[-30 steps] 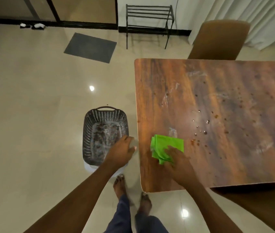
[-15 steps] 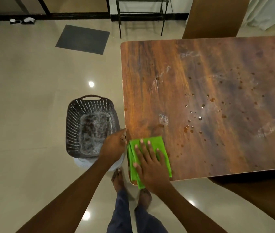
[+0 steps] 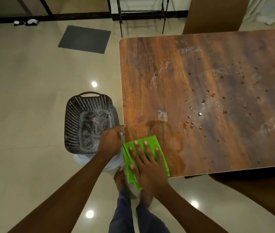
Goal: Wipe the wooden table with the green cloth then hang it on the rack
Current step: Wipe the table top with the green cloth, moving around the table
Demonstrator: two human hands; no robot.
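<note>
Head view, looking down. The wooden table (image 3: 200, 78) fills the right half of the field. The folded green cloth (image 3: 152, 140) lies on the table's near left corner, and its near end hangs past the corner over the floor. The right hand (image 3: 147, 167) lies flat on the cloth, palm down, fingers straight and spread; it presses rather than grips. The left hand (image 3: 111, 142) is just beside the cloth at the table's left edge. Its fingertips touch the edge, its fingers are loosely extended, and nothing shows in its grasp. A wet smear (image 3: 177, 142) marks the wood just right of the cloth. Brown spots and clear droplets (image 3: 193, 118) are scattered farther right. A dark perforated basket (image 3: 73, 121) stands on the floor left of the table, close to the left hand. A black metal rack (image 3: 141, 12) stands against the far wall, well apart from the cloth. A grey mat (image 3: 84, 38) lies to the rack's left.
</note>
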